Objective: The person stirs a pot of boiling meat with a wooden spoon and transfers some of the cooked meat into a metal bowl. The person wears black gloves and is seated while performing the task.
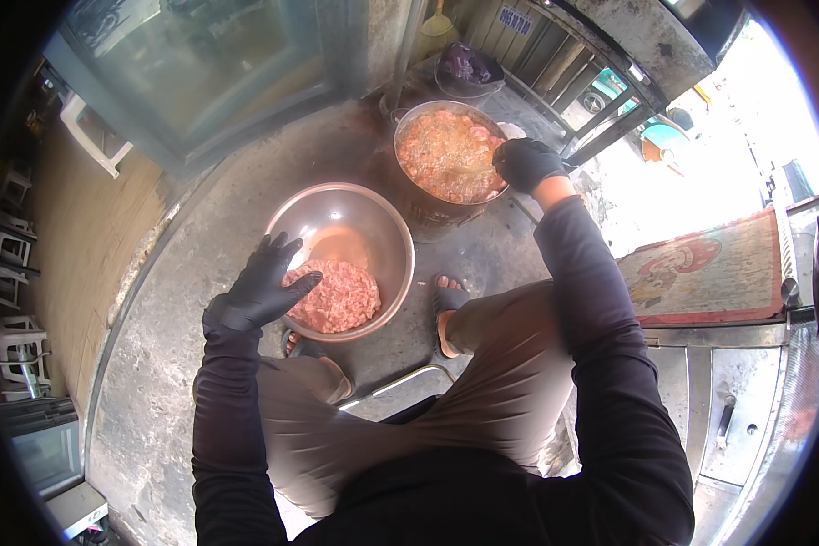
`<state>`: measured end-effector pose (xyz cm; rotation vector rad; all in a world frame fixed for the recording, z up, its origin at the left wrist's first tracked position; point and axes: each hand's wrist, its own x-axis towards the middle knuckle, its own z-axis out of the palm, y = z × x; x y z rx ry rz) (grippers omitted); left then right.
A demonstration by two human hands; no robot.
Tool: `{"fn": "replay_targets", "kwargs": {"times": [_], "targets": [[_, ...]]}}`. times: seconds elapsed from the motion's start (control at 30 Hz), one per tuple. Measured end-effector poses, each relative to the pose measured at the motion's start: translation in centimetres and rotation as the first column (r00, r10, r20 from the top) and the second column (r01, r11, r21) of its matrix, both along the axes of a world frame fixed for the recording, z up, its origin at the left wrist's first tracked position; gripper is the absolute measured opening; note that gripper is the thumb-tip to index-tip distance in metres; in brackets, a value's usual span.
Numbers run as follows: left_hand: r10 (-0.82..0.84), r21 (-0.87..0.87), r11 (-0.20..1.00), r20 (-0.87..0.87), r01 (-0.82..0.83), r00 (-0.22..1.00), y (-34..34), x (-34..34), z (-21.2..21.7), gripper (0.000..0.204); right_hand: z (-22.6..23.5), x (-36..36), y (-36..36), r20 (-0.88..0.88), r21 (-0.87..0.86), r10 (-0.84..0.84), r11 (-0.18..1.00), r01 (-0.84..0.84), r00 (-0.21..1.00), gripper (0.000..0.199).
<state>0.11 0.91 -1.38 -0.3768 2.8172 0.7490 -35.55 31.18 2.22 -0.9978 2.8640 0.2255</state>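
Note:
A wide metal bowl (382,232) stands in front of me with a mound of pink minced meat (344,298) on its near side. My left hand (262,284), in a black glove, is at the bowl's left rim with fingers spread, the thumb reaching over the meat. Farther right is a deep metal pot (428,211), filled nearly to the brim with pinkish-brown lumps in liquid (448,153). My right hand (528,166), also gloved in black, is closed at the pot's right edge; whatever its fingers hold is hidden.
Behind the pot is a container with a dark purple bag (469,65). A glass door (200,73) stands at the far left, plastic stools (18,341) beyond the left kerb. Metal cabinets (737,409) and a patterned red-edged panel (710,273) are at right.

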Motion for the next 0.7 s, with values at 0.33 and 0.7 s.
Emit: {"fn": "replay_targets", "kwargs": {"times": [0.33,0.7], "targets": [[-0.001,-0.008,1.000,0.017,0.001,1.000,-0.1,0.1,-0.2,0.080,-1.0,0.7,-1.0,-0.088,0.067,0.058,0.996,-0.052,0.994,0.020],[0.003,0.012,1.000,-0.001,-0.003,1.000,-0.1,0.3,0.1,0.079,-1.8,-0.7,0.5,-0.083,-0.121,0.101,0.986,-0.111,0.991,0.023]]}}
